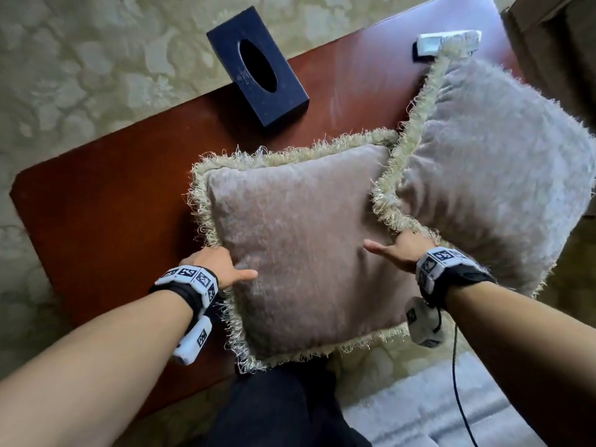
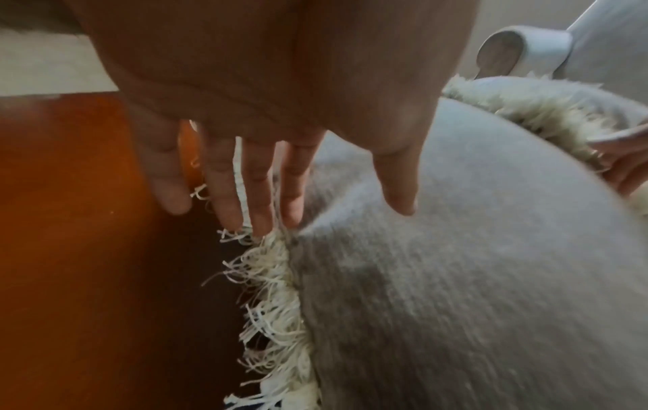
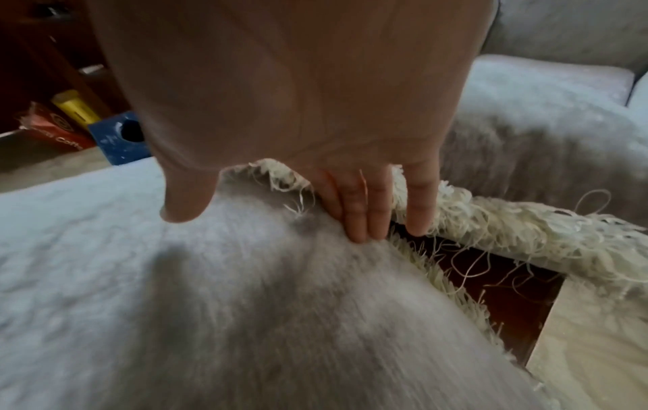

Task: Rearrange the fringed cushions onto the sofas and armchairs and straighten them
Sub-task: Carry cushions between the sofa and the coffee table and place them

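Observation:
Two grey-beige cushions with cream fringe lie on a red-brown wooden table (image 1: 113, 204). The near cushion (image 1: 300, 246) overhangs the table's front edge above my legs. The second cushion (image 1: 493, 169) lies to the right, its fringed corner overlapping the near one. My left hand (image 1: 222, 269) is at the near cushion's left edge: straight fingers (image 2: 224, 194) run along the fringe and the thumb rests on the fabric. My right hand (image 1: 396, 246) is at its right edge, where straight fingers (image 3: 361, 210) press into the seam beside the second cushion's fringe (image 3: 526, 235).
A dark blue tissue box (image 1: 258, 66) sits at the table's far edge, and a small white object (image 1: 446, 43) lies at the far right. Patterned green carpet (image 1: 80, 75) surrounds the table. A pale sofa seat (image 1: 419, 411) is at lower right, with a black cable (image 1: 458, 382) hanging over it.

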